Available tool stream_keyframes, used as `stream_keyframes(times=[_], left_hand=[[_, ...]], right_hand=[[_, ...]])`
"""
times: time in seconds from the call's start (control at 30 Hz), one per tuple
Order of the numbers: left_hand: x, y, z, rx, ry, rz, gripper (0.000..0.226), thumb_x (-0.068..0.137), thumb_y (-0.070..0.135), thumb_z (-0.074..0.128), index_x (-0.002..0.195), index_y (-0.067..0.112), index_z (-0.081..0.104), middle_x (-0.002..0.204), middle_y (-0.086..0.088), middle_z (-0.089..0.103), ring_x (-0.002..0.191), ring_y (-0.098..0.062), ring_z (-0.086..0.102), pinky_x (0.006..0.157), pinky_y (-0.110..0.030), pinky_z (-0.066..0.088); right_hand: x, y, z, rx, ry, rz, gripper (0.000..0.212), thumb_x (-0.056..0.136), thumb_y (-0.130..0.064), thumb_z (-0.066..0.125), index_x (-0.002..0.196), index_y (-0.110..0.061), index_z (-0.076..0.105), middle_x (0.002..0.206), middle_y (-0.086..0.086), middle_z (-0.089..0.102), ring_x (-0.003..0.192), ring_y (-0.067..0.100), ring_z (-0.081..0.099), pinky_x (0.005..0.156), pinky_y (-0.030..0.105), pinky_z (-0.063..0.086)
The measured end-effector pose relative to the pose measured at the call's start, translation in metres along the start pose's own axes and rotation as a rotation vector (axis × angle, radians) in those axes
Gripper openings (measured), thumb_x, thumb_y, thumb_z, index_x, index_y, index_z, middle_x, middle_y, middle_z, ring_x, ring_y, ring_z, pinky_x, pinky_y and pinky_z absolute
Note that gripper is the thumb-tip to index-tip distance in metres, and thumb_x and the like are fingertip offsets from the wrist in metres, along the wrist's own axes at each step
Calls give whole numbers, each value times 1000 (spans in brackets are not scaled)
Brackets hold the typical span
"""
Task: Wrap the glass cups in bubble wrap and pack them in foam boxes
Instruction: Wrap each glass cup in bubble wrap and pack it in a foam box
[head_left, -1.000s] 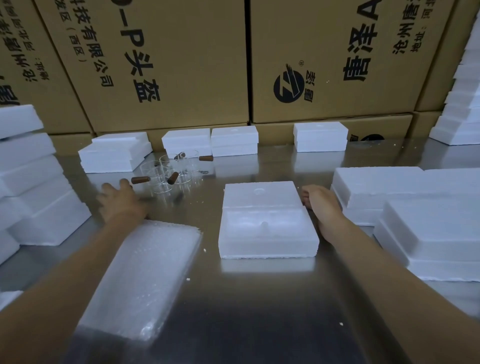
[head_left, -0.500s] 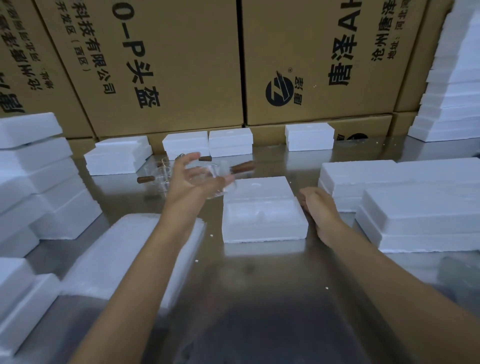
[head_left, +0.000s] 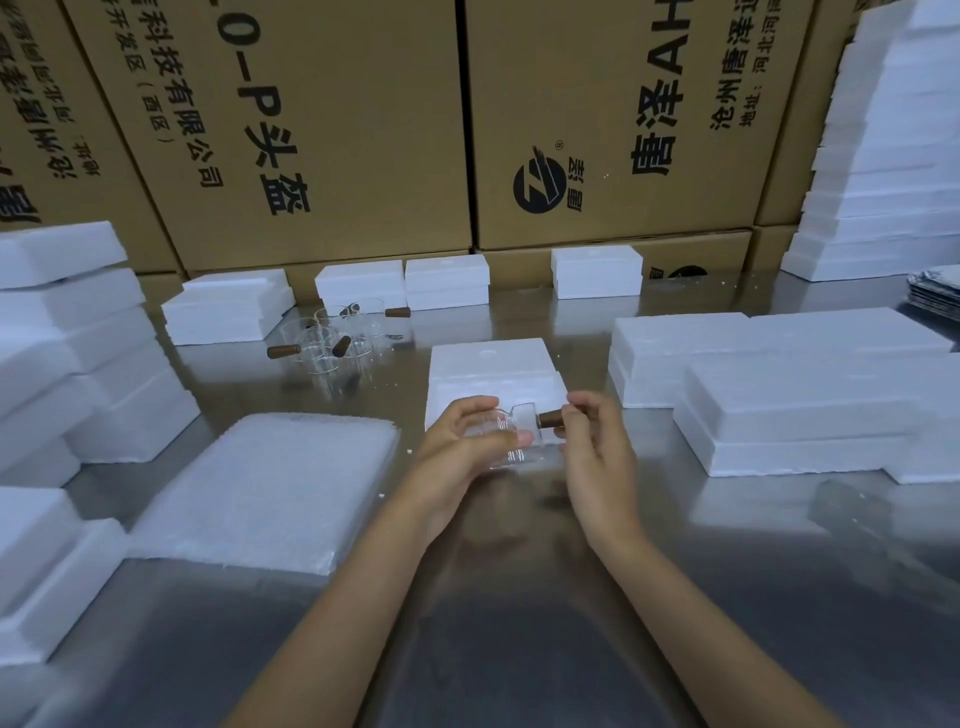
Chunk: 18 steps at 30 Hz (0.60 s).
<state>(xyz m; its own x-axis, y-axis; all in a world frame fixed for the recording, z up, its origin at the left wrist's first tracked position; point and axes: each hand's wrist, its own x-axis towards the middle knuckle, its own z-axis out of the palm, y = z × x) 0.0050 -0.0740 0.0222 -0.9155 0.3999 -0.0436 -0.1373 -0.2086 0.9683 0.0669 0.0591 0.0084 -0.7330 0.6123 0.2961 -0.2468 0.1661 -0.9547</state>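
A clear glass cup with a brown wooden handle is held above the steel table, just in front of an open white foam box. My left hand grips the glass body. My right hand pinches the wooden handle. A cluster of several more glass cups with wooden handles stands at the back left. A stack of bubble wrap sheets lies flat to the left of my hands.
Stacks of white foam boxes line the left, and long foam pieces lie on the right. More foam boxes sit along the back under large cardboard cartons. The steel table reflects light.
My left hand brought a glass cup from the cluster over to the front of the foam box. My right hand left the box's side and took the cup's wooden handle.
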Motion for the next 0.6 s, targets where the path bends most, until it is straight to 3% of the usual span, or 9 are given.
stream_keyframes(times=[0.1,0.17,0.27,0.4,0.6], left_hand=[[10,-4,0,-27,57,52,66,58,10,89,120,12,65,122,-9,67,109,-28,69,100,-47,54],[15,-4,0,-59,69,77,63,61,11,87,120,10,65,122,-9,66,101,-25,70,89,-39,58],[20,-3,-1,-111,77,98,55,63,12,87,115,8,66,112,-4,67,87,-17,70,73,-27,56],[24,-7,-5,-172,53,122,44,68,14,88,107,11,68,111,-11,66,96,-23,69,82,-30,57],[19,-6,2,-125,38,112,61,61,33,91,114,14,68,118,-11,69,100,-22,70,92,-37,55]], right_hand=[[3,2,8,-15,-32,-34,26,94,-15,57,115,-30,53,108,-11,65,91,-2,63,71,8,44],[5,4,15,-99,-31,-143,35,88,-13,65,118,-27,52,121,-9,58,99,3,61,77,12,46],[10,6,27,-372,-34,-368,45,82,-27,72,123,-22,53,138,-7,39,108,9,56,84,24,50],[10,5,37,-607,-63,-559,58,73,-40,65,125,-21,52,136,-5,42,115,18,55,85,35,53],[11,10,35,-469,-30,-532,57,75,-27,76,125,-17,50,125,-1,42,113,19,53,79,35,55]])
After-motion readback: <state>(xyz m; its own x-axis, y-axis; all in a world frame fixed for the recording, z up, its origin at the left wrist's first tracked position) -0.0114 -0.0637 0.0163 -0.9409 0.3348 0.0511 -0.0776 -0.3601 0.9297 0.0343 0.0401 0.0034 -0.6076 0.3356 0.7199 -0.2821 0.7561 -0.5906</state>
